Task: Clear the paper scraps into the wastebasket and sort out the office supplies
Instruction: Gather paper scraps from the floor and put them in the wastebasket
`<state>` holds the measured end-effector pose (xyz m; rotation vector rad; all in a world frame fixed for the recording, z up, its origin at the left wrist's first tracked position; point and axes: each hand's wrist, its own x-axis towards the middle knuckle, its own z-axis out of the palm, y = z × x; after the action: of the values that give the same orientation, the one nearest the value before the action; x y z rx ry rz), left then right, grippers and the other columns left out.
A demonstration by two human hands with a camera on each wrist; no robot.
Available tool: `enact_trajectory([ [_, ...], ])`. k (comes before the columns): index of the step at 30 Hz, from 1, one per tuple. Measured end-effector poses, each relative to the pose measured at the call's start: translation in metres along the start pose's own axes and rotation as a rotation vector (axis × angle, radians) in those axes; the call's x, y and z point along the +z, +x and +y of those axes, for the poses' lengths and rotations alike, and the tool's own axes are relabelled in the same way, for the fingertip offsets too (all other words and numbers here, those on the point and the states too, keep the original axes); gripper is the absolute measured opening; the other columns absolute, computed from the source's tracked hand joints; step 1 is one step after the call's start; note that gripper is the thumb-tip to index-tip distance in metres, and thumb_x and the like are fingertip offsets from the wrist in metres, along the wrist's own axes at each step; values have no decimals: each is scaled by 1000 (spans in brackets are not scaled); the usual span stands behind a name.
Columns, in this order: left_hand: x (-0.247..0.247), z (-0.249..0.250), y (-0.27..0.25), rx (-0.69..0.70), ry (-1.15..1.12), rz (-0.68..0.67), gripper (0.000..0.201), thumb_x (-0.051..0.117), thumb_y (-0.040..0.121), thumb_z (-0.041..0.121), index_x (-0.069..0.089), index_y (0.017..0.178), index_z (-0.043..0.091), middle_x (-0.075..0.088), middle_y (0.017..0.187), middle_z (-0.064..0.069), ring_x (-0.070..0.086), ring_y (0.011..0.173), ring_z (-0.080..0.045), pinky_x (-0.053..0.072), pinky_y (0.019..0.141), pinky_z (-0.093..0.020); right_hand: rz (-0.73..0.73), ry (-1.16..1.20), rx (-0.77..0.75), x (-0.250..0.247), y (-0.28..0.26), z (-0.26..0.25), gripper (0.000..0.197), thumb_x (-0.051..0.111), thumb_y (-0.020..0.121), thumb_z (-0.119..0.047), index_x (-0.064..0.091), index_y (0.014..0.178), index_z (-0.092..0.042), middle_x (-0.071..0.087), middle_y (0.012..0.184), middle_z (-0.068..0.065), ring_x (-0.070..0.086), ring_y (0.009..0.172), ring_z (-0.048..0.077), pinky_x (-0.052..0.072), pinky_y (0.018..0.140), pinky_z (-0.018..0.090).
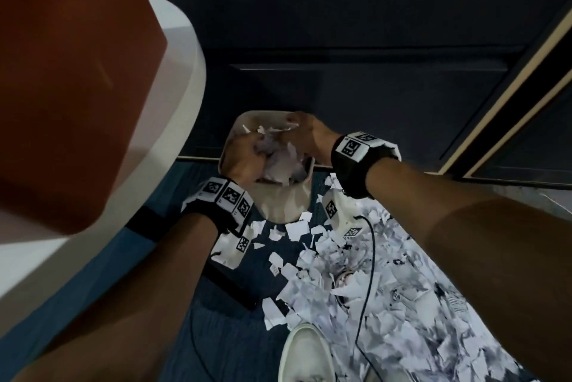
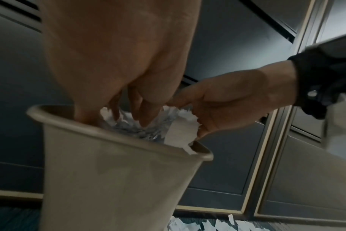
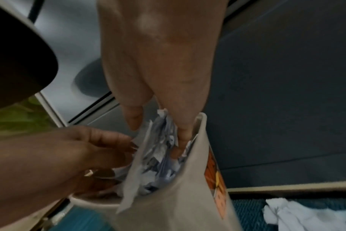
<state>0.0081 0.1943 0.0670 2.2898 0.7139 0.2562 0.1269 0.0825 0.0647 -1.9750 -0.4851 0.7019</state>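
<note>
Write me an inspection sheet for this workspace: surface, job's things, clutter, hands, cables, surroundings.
Surface: blue carpet, strewn with paper.
Job's things: beige wastebasket, full of paper scraps up to its rim; a large spread of torn paper lies on the floor beside it. Office supplies: nothing seen.
Clutter: one white shoe at the edge of the spread.
Hands: left hand and right hand both reach into the wastebasket mouth, fingers down among the scraps.
Cables: a thin black cable runs across the paper.
Surroundings: dark panelled wall behind; white rounded table edge to the left.
</note>
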Motion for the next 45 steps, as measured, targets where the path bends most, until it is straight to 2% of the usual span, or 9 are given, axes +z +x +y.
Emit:
enact_trajectory([
  [5, -3, -7, -7, 37, 29, -125, 32, 54, 90, -7, 68, 117, 2, 67, 108, -5, 61, 96, -14, 37, 63, -4, -110, -140, -11, 0, -5, -3, 70, 64, 81, -39, 44, 146, -23, 53, 139, 6, 53, 110, 16, 48, 94, 30],
  [7, -7, -6, -7, 58, 61, -106, 33, 56, 90, -2, 68, 120, 6, 66, 113, -4, 58, 102, -15, 36, 72, -8, -98, -204, -40, -3, -8, -12, 56, 57, 94, -19, 42, 147, -16, 55, 134, 5, 51, 104, 14, 44, 79, 20],
  [12, -15, 3, -4, 150, 103, 10, 38, 65, 89, 16, 64, 127, 18, 54, 136, -8, 54, 122, -31, 46, 101, -39, -37, -472, -161, -15, -11, -11, 49, 51, 96, -11, 44, 145, -7, 47, 146, 14, 45, 134, 29, 35, 107, 31],
  [18, 6, 18, -2, 273, 419, -212, 68, 76, 81, 45, 50, 142, 31, 37, 153, 1, 38, 138, -24, 28, 113, -38, 0, -581, -215, -28, -13, -8, 52, 68, 84, -19, 57, 135, -17, 60, 129, 14, 59, 116, 30, 43, 81, 23],
  [25, 30, -6, 14, 25, 526, -434, 59, 61, 91, 52, 48, 140, 23, 59, 130, -5, 57, 111, -24, 41, 93, -28, 12, -450, -204, -49, -16, 4, 34, 73, 78, -11, 68, 111, -11, 69, 104, 15, 67, 95, 31, 58, 84, 45],
  [29, 22, 4, 18, 48, 516, -441, 49, 64, 90, 47, 59, 132, 22, 61, 130, -3, 58, 114, -24, 42, 90, -26, 31, -397, -200, -53, -16, 11, 22, 79, 79, -14, 73, 101, -12, 71, 96, 13, 69, 79, 20, 61, 77, 36],
  [34, 12, 21, -7, 132, 328, -124, 29, 69, 89, 32, 67, 117, 23, 62, 120, 4, 62, 107, -19, 36, 71, -15, 72, -408, -236, -58, -19, 14, 15, 74, 84, -11, 75, 98, -13, 70, 82, 7, 66, 62, 15, 45, 48, 8],
  [38, 11, 29, -45, 270, 19, 143, 15, 68, 91, 17, 71, 106, 16, 71, 105, 3, 61, 82, 0, 40, 67, 0, 175, -369, -252, -71, -26, 22, 10, 72, 82, -7, 77, 85, -15, 71, 76, 1, 63, 63, 8, 44, 53, 7],
  [45, 47, -14, -134, 250, -180, -47, 3, 69, 90, 17, 71, 89, 16, 70, 72, 12, 64, 59, 1, 48, 59, -10, 262, -243, -23, -84, -53, 81, 4, 72, 81, -11, 75, 82, -11, 72, 70, 4, 64, 60, 10, 55, 65, 24],
])
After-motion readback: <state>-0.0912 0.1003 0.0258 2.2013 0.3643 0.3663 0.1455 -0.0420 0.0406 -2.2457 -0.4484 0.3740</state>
